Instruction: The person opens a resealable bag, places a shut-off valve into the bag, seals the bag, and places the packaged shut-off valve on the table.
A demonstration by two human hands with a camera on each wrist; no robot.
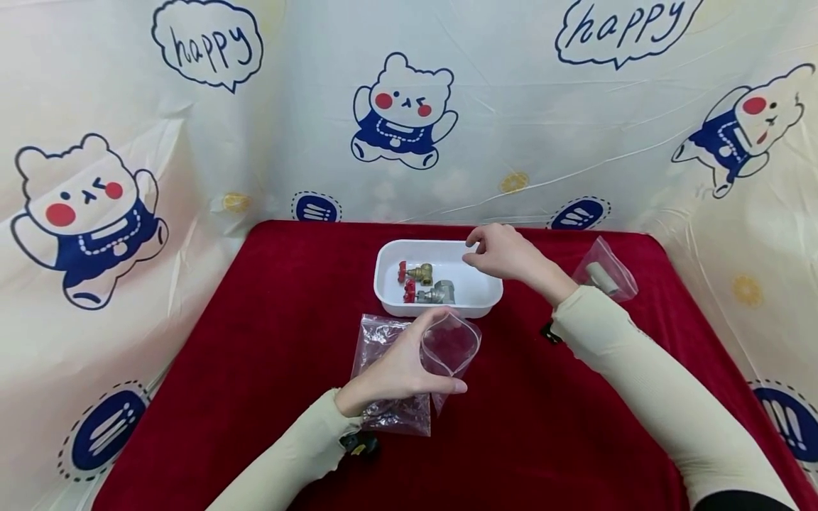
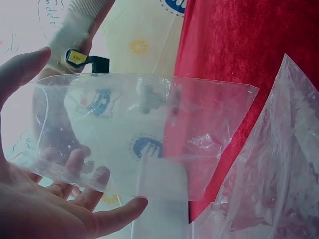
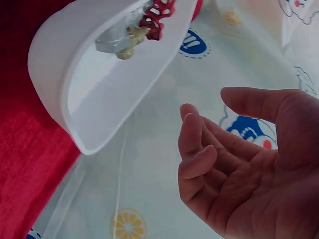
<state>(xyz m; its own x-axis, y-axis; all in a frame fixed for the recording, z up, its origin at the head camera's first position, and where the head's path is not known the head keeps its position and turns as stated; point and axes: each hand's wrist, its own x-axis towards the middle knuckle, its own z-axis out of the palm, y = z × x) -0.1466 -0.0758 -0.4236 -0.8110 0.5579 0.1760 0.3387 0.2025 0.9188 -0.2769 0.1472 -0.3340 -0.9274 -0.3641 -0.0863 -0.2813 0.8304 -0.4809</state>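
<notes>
My left hand (image 1: 399,365) holds a clear plastic bag (image 1: 451,344) by its mouth, thumb and fingers spread so the mouth gapes. In the left wrist view several fingertips show through the film of the bag (image 2: 134,129). Over the right end of a white plastic tray (image 1: 488,287) hovers my right hand (image 1: 505,250), fingers loosely bent, holding nothing. Inside the tray's left half lie a brass gate valve (image 1: 422,274) and a larger silver gate valve (image 1: 439,292), each with a red handwheel.
Flat clear bags (image 1: 399,419) lie on the red cloth (image 1: 275,341) beneath my left hand. To the right, another clear bag (image 1: 620,273) contains a pale grey cylindrical piece (image 1: 602,277). A printed curtain (image 1: 498,113) hangs behind the table.
</notes>
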